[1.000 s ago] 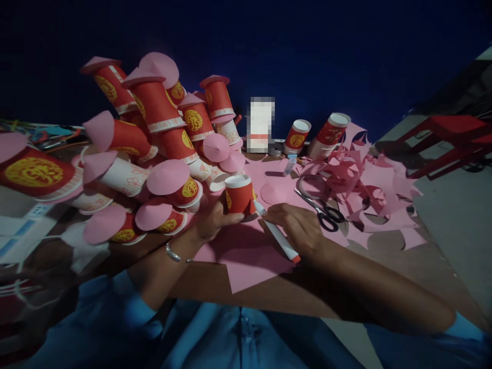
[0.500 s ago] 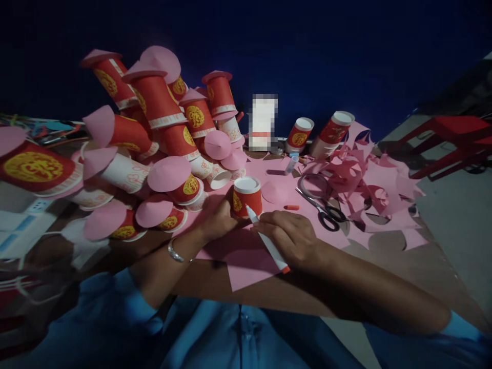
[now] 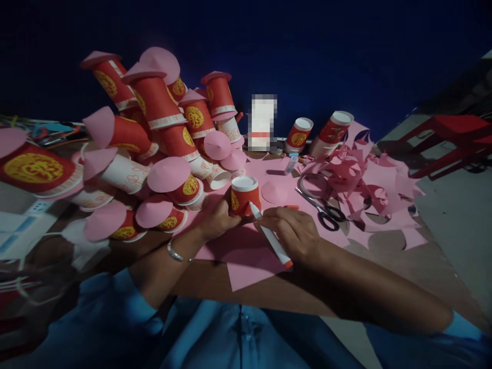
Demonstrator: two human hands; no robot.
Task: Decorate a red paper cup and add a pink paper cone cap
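A red paper cup (image 3: 243, 201) with a yellow emblem and a white base stands upside down in front of me. My left hand (image 3: 222, 218) is closed around its lower left side. Between the fingers of my right hand (image 3: 294, 230) is a white marker (image 3: 272, 240) with a red-orange end, its tip against or very near the cup's red front. Just right of the cup lies a pink paper cone (image 3: 274, 191). The marker's small orange cap (image 3: 291, 207) rests beyond my right knuckles, partly covered by them.
Stacked cups with pink cone tops (image 3: 169, 174) fill the left. Black-handled scissors (image 3: 326, 212), a tape roll (image 3: 313, 185), a glue stick (image 3: 291, 165) and pink scraps (image 3: 369, 179) lie right. Two cups (image 3: 299, 137) stand behind. Pink sheets (image 3: 249, 269) cover the table's middle. A red stool (image 3: 453, 136) stands beyond.
The cup has shifted slightly left. My right hand and the marker have moved a little to the right, so the tip now points further right on the cup's front.
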